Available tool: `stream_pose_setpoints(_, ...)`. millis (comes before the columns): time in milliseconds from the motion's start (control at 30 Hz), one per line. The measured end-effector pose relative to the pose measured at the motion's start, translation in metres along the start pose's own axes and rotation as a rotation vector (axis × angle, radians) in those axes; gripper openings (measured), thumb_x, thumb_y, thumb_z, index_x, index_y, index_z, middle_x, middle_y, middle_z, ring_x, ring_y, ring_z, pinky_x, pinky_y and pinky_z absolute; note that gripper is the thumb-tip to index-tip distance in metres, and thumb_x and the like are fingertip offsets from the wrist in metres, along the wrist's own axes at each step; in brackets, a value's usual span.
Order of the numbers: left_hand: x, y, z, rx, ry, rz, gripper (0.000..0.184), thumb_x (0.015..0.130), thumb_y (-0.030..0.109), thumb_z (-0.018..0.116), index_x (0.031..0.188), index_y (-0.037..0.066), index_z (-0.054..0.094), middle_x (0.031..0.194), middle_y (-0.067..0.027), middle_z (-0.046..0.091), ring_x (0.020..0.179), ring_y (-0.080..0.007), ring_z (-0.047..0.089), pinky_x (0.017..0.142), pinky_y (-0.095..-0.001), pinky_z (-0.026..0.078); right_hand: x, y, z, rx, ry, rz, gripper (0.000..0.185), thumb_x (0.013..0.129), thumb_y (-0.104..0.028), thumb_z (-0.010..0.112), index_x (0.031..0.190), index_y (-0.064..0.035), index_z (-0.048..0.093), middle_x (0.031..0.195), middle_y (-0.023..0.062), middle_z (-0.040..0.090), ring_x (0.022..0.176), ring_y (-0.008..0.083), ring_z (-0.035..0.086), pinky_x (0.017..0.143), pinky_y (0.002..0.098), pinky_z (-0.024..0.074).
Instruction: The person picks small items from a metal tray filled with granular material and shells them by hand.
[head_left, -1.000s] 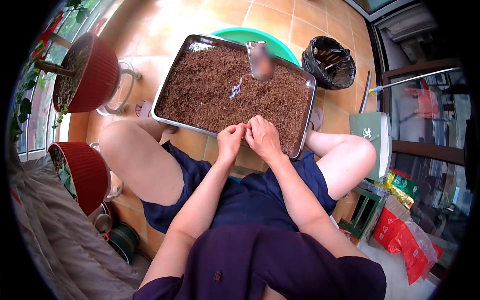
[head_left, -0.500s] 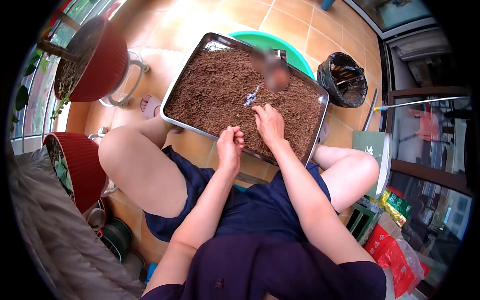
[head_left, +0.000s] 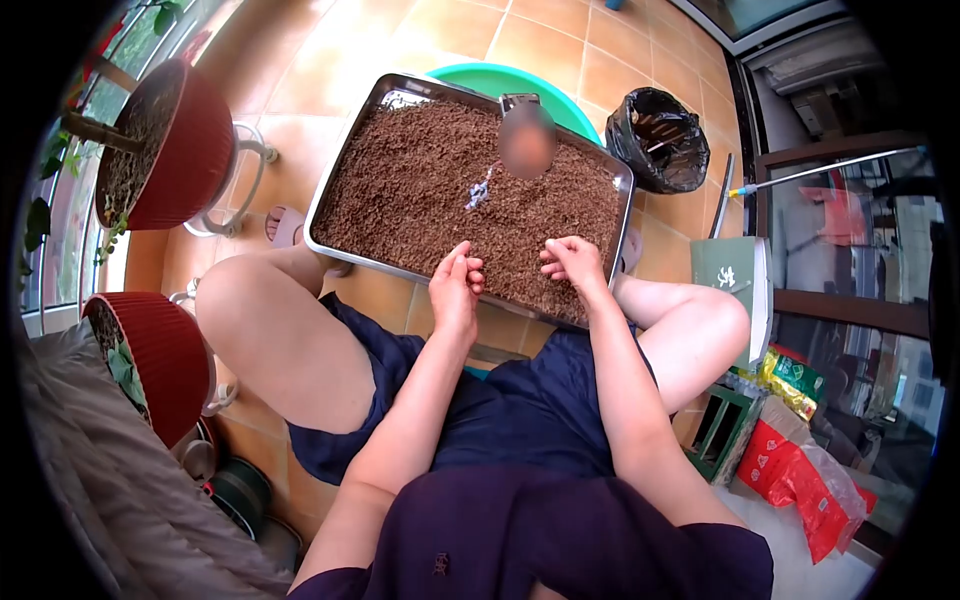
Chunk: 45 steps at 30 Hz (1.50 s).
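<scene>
A large metal tray (head_left: 318, 205) holds a layer of small brown granular bits (head_left: 400, 180), too fine to name. Over its near edge, my left hand (head_left: 456, 287) is closed, thumb against the fingers; anything inside is too small to make out. Further right, my right hand (head_left: 578, 266) hovers over the bits with its fingers curled in a pinch, and I cannot see what it holds. A small white-and-blue strung trinket (head_left: 477, 194) lies on the bits ahead of both hands. Beyond it, at the far edge, is a partly blurred phone-like object (head_left: 520, 100).
A green round basin (head_left: 500, 75) sits under the tray's far side. A black-lined bin (head_left: 657, 140) stands to the right, near a green book (head_left: 725, 275). On the left are red plant pots (head_left: 185, 150). A red plastic bag (head_left: 790, 480) lies at lower right.
My right hand has moved right and nearer to me, away from the trinket. My left hand stays about where it was, still closed. The view has shifted slightly.
</scene>
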<state>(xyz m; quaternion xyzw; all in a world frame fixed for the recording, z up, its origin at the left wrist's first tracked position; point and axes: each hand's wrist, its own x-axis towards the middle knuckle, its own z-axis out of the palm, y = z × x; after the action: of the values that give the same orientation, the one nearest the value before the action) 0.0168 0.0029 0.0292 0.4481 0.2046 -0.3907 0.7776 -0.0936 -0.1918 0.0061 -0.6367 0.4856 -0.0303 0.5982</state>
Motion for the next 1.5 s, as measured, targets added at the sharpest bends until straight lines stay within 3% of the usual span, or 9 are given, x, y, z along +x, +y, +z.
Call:
stream_pose_setpoints(333, 0.002, -0.009, -0.008, 0.070, 0.025, -0.076, 0.024, 0.101, 0.016, 0.046, 0.117, 0.005, 0.060, 0.067, 0.0052, 0.045, 0.052, -0.0036, 0.038, 0.043, -0.0192, 0.029, -0.018, -0.006, -0.009, 0.338, -0.077, 0.029, 0.020, 0.094, -0.022, 0.063, 0.102, -0.0036, 0.063, 0.086, 0.0044, 0.066, 0.066, 0.0102, 0.062, 0.058, 0.0253, 0.0547)
stream_pose_setpoints(500, -0.002, -0.014, 0.000, 0.229, -0.117, -0.118, 0.021, 0.099, 0.018, 0.053, 0.112, 0.005, 0.063, 0.064, 0.0071, 0.042, 0.050, -0.0023, 0.035, 0.042, -0.0191, 0.025, -0.027, -0.016, -0.008, 0.640, -0.254, 0.203, 0.020, 0.093, -0.021, 0.061, 0.108, -0.0073, 0.064, 0.099, 0.0023, 0.066, 0.088, 0.0133, 0.062, 0.077, 0.0303, 0.0518)
stream_pose_setpoints(700, -0.007, -0.022, 0.008, 0.390, -0.260, -0.118, 0.023, 0.097, 0.025, 0.059, 0.108, 0.006, 0.065, 0.061, 0.0092, 0.038, 0.049, -0.0017, 0.032, 0.043, -0.0192, 0.024, -0.043, -0.018, 0.011, 0.700, -0.333, 0.225, 0.021, 0.092, -0.022, 0.062, 0.109, -0.0099, 0.062, 0.108, 0.0036, 0.066, 0.099, 0.0150, 0.062, 0.082, 0.0318, 0.0494)
stream_pose_setpoints(800, -0.009, -0.018, 0.012, 0.256, -0.322, -0.258, 0.021, 0.098, 0.028, 0.058, 0.099, 0.008, 0.063, 0.062, 0.0093, 0.037, 0.051, -0.0014, 0.031, 0.045, -0.0188, 0.024, -0.059, -0.024, 0.029, 0.698, -0.305, 0.156, 0.019, 0.092, -0.023, 0.061, 0.106, -0.0119, 0.063, 0.106, 0.0018, 0.067, 0.101, 0.0138, 0.062, 0.085, 0.0315, 0.0466)
stream_pose_setpoints(1000, -0.007, -0.012, 0.008, 0.111, -0.345, -0.313, 0.023, 0.099, 0.029, 0.056, 0.081, 0.015, 0.050, 0.064, 0.0087, 0.038, 0.051, -0.0026, 0.032, 0.045, -0.0196, 0.026, -0.071, -0.023, 0.053, 0.360, -0.151, -0.029, 0.020, 0.092, -0.025, 0.064, 0.103, -0.0103, 0.071, 0.096, -0.0010, 0.069, 0.089, 0.0081, 0.062, 0.074, 0.0247, 0.0463)
stream_pose_setpoints(1133, -0.006, -0.011, 0.004, 0.209, -0.165, -0.275, 0.018, 0.095, 0.023, 0.059, 0.080, 0.014, 0.051, 0.062, 0.0083, 0.038, 0.049, -0.0026, 0.033, 0.043, -0.0200, 0.025, -0.061, -0.009, 0.060, 0.169, -0.148, -0.207, 0.017, 0.089, -0.020, 0.067, 0.096, -0.0053, 0.071, 0.088, 0.0002, 0.069, 0.080, 0.0060, 0.061, 0.068, 0.0226, 0.0484)
stream_pose_setpoints(1267, -0.003, -0.009, -0.002, 0.270, -0.098, -0.219, 0.012, 0.093, 0.021, 0.059, 0.085, 0.012, 0.056, 0.059, 0.0098, 0.036, 0.046, -0.0021, 0.029, 0.040, -0.0200, 0.021, -0.043, 0.017, 0.052, 0.041, -0.082, -0.100, 0.020, 0.087, -0.024, 0.068, 0.090, -0.0044, 0.069, 0.083, 0.0045, 0.070, 0.077, 0.0117, 0.066, 0.063, 0.0294, 0.0512)
stream_pose_setpoints(1333, -0.001, -0.007, -0.004, 0.236, -0.046, -0.178, 0.013, 0.093, 0.022, 0.059, 0.086, 0.012, 0.057, 0.058, 0.0103, 0.035, 0.045, -0.0020, 0.028, 0.040, -0.0201, 0.020, -0.042, 0.011, 0.033, -0.415, 0.116, -0.217, 0.020, 0.084, -0.030, 0.067, 0.084, -0.0102, 0.068, 0.082, 0.0101, 0.069, 0.076, 0.0243, 0.067, 0.068, 0.0367, 0.0524)
stream_pose_setpoints(1500, 0.006, 0.001, -0.005, 0.188, 0.027, -0.107, 0.016, 0.096, 0.025, 0.059, 0.088, 0.012, 0.058, 0.058, 0.0109, 0.033, 0.045, -0.0016, 0.027, 0.039, -0.0201, 0.019, -0.003, 0.028, 0.002, -0.468, 0.429, -0.239, 0.015, 0.083, -0.025, 0.067, 0.086, -0.0108, 0.066, 0.084, 0.0093, 0.067, 0.080, 0.0267, 0.066, 0.071, 0.0385, 0.0527)
